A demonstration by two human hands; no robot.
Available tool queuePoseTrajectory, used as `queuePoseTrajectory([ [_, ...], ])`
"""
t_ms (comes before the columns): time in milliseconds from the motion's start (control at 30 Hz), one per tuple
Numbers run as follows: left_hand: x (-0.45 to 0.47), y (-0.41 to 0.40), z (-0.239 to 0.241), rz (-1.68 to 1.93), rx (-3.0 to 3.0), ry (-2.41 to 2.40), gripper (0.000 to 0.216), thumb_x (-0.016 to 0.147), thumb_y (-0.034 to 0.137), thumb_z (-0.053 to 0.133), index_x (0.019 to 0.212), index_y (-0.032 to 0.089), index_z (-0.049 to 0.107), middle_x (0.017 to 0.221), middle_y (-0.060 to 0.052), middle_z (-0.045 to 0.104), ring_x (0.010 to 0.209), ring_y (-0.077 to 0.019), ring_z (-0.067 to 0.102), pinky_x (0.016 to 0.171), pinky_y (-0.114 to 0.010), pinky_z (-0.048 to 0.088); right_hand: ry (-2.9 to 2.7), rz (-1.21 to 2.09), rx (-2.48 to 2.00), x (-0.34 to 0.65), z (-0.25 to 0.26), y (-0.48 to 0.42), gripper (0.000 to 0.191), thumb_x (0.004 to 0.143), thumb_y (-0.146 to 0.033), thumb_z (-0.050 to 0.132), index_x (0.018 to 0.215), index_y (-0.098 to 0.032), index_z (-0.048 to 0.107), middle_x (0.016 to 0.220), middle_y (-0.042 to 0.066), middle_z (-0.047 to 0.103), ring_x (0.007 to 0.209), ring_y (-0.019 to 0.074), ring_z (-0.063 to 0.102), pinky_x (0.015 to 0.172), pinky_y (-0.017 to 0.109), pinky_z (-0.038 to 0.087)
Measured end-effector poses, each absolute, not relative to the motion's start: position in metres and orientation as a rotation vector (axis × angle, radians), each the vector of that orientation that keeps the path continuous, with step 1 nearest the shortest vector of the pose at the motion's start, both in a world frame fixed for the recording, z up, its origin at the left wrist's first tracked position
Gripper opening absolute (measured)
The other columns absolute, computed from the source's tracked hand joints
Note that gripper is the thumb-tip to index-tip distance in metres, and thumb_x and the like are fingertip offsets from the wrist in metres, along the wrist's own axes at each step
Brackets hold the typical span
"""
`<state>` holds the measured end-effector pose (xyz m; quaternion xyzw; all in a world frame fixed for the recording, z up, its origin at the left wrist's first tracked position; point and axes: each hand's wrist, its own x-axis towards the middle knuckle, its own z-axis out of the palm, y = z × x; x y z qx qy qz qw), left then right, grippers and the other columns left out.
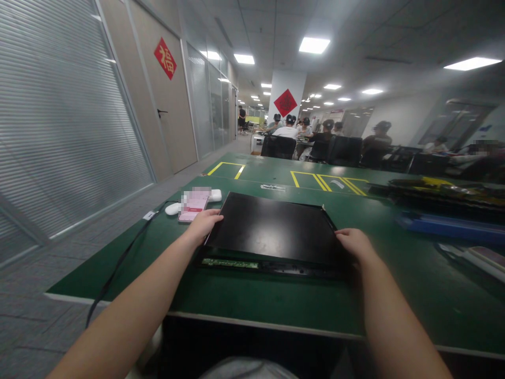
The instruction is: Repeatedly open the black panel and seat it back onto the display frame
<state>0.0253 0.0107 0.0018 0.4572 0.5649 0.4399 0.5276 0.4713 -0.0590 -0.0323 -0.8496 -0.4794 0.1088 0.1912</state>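
**Two hands on the sides of a black panel**

The panel's (272,229) underside is out of sight, and so are the parts of the fingers that reach below its edges. A dark frame shows under its near edge, mostly covered. A narrow green circuit strip (231,262) lies along the left part of that frame. The phone's (193,205) screen is blurred. The right end of the green table (252,300) is cut off by the picture edge, along with a flat pale object there that is too unclear to name. The people seated far back are too small to count with certainty.

There is one panel, lying in the middle of the table's near half. Far left of it lie one pink phone and two small white objects, one (172,209) on the phone's left and one (215,195) behind it. One black cable (122,258) runs from them off the table's left edge. To the right lie one blue tray (450,226) and, beyond it, one dark stack of flat parts (437,189).

The left hand (203,223) is closed on the panel's left edge, fingers together and laid over the top. The right hand (355,243) is closed on the near right corner, fingers curled against the edge.
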Motion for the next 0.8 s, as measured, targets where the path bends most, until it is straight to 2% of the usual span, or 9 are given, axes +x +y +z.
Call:
queuePoseTrajectory([
  [133,0.0265,0.0101,0.0016,1.062,1.027,1.317,0.037,0.075,0.007,0.063,0.111,0.013,0.07,0.07,-0.006,0.075,0.053,-0.0198,0.068,0.056,-0.03,0.056,-1.344,0.288,-2.385,0.4702,-0.0318,-0.0592,0.033,0.078,-0.022,0.057,0.104,-0.018,0.078,0.104,0.009,0.074,0.095,0.0246,0.068,0.077,0.029,0.049],
  [333,0.0279,0.0099,0.0,1.05,1.036,1.292,0.037,0.077,0.006,0.059,0.111,0.014,0.071,0.07,-0.005,0.075,0.048,-0.0182,0.066,0.055,-0.03,0.055,-1.343,0.391,-2.373,0.4689,-0.0321,-0.0584,0.038,0.073,-0.015,0.057,0.106,-0.016,0.077,0.104,0.011,0.075,0.091,0.0232,0.069,0.076,0.028,0.05],
  [600,0.0257,0.0122,-0.0027,1.056,1.106,1.341,0.038,0.074,0.016,0.071,0.112,0.017,0.072,0.076,-0.007,0.077,0.066,-0.0232,0.072,0.065,-0.033,0.059,-1.415,0.421,-2.344,0.4686,-0.0338,-0.0577,0.044,0.072,-0.008,0.054,0.109,-0.017,0.076,0.11,0.011,0.073,0.099,0.0232,0.068,0.082,0.026,0.05],
  [800,0.0238,0.0127,-0.0015,1.088,1.115,1.3,0.039,0.073,0.018,0.073,0.112,0.017,0.072,0.081,-0.008,0.077,0.072,-0.0226,0.073,0.07,-0.033,0.059,-1.291,0.419,-2.334,0.4713,-0.0367,-0.0569,0.051,0.065,-0.001,0.054,0.11,-0.016,0.075,0.109,0.011,0.073,0.1,0.0229,0.068,0.087,0.027,0.049],
])
